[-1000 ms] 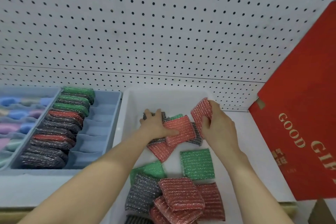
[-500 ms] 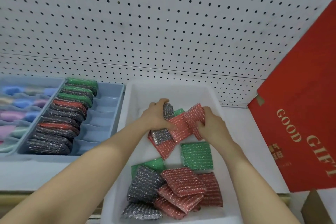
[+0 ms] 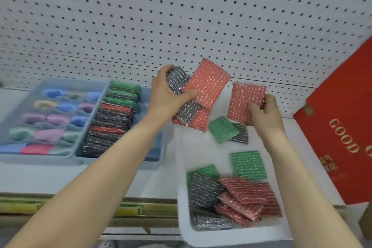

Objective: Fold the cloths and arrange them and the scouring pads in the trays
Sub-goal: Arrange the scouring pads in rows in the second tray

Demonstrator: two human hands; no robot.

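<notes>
Gripping a splayed bunch of pads (image 3: 207, 84) above the white bin (image 3: 181, 177), left hand (image 3: 169, 96) looks overloaded (one could slip out); right hand (image 3: 265, 115) pinches a red pad (image 3: 244, 100) at 3 o'clock, tray (image 3: 155, 153) waits at 9 o'clock

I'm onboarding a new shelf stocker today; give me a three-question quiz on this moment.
1. True or false: the right hand holds a green scouring pad.
2. What does the left hand grip? A) a folded cloth B) several grey and red scouring pads C) nothing
3. Fill in: the loose scouring pads lie in the ___ bin.
Key: 1 false, it holds a red scouring pad; 2 B; 3 white.
</notes>
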